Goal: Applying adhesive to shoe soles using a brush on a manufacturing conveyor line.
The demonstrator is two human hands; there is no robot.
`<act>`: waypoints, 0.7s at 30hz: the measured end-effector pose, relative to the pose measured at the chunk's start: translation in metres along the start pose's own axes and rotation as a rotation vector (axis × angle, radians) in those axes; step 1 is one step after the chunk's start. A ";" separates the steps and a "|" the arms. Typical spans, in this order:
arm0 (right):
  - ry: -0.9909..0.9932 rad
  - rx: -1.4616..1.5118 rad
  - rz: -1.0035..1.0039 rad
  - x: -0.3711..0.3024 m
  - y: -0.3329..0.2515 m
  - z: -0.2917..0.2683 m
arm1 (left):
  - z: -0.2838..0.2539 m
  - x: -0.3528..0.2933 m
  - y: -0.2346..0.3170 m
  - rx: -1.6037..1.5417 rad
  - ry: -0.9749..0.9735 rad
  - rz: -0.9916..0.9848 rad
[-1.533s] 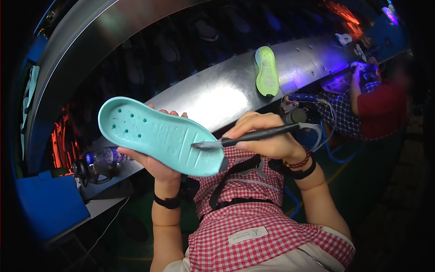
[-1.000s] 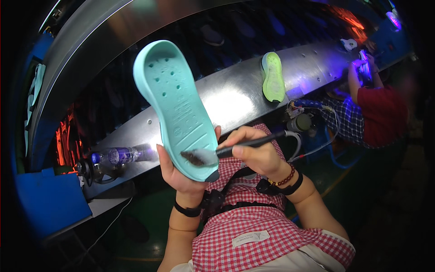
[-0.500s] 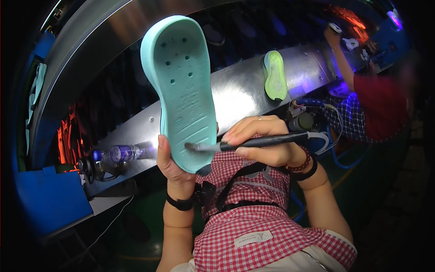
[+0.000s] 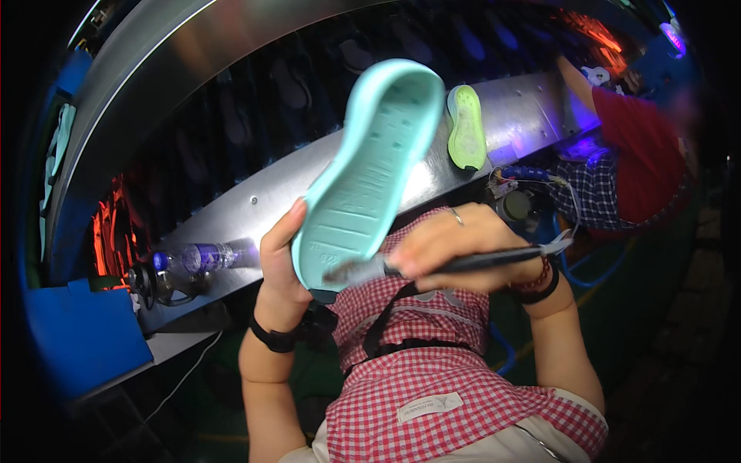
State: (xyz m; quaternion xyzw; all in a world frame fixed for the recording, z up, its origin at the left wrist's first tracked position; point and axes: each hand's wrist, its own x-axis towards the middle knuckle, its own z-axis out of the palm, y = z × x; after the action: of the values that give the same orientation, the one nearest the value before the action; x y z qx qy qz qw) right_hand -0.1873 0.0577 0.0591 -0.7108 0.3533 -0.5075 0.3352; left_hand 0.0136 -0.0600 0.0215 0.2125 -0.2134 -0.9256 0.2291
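A light teal shoe sole [image 4: 363, 170] is held up, tilted, its hollow inner side facing me and its dark-tipped end lowest. My left hand [image 4: 282, 251] is closed around the left edge of that lower end, thumb on the rim. In my right hand [image 4: 471, 251] is a brush [image 4: 478, 261] with a dark handle and a cable or tube at its back end. The brush tip lies against the inside of the sole near its lower end; motion blurs it. A yellow-green shoe sole [image 4: 468, 130] lies on the metal ledge beyond my right hand.
The curved metal ledge [image 4: 231, 220] runs before me, with dark sole shapes in a row behind it. Bottles [image 4: 204, 260] and a blue box [image 4: 89, 328] stand at the left. At the right, a co-worker in a red top [image 4: 641, 162] reaches toward the line.
The teal sole has leaned to the right and dropped lower, turning in my left hand. The brush has moved down toward the sole's dark-tipped end. The co-worker's arm has shifted.
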 end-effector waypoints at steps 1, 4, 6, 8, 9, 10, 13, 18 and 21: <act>-0.121 -0.056 0.052 0.001 0.007 -0.001 | 0.004 0.000 0.000 0.024 -0.013 -0.067; -0.381 0.059 0.072 -0.001 0.013 -0.005 | 0.022 -0.005 0.003 0.386 -0.013 -0.140; -0.418 0.019 0.091 0.001 0.003 -0.016 | 0.018 -0.007 0.007 0.389 -0.030 -0.170; -0.379 0.038 0.109 -0.002 0.008 -0.017 | 0.026 -0.010 0.008 0.369 0.003 -0.200; -0.368 0.009 0.064 -0.004 0.020 -0.015 | 0.027 -0.009 0.009 0.362 0.003 -0.199; -0.356 -0.019 0.018 -0.005 0.026 -0.014 | 0.027 -0.008 0.009 0.425 -0.004 -0.223; -0.517 -0.249 0.038 -0.002 0.015 -0.019 | 0.015 -0.010 0.010 0.504 0.003 -0.288; -0.402 -0.232 0.045 -0.005 0.019 -0.032 | 0.027 -0.012 0.012 0.538 0.037 -0.235; -0.508 -0.332 0.083 -0.009 0.015 -0.031 | 0.017 -0.011 0.009 0.580 0.061 -0.250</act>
State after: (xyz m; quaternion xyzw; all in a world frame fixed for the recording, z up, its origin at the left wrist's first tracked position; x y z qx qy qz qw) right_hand -0.2219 0.0537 0.0505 -0.8449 0.3650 -0.2347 0.3127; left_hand 0.0172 -0.0566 0.0437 0.3212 -0.4336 -0.8405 0.0496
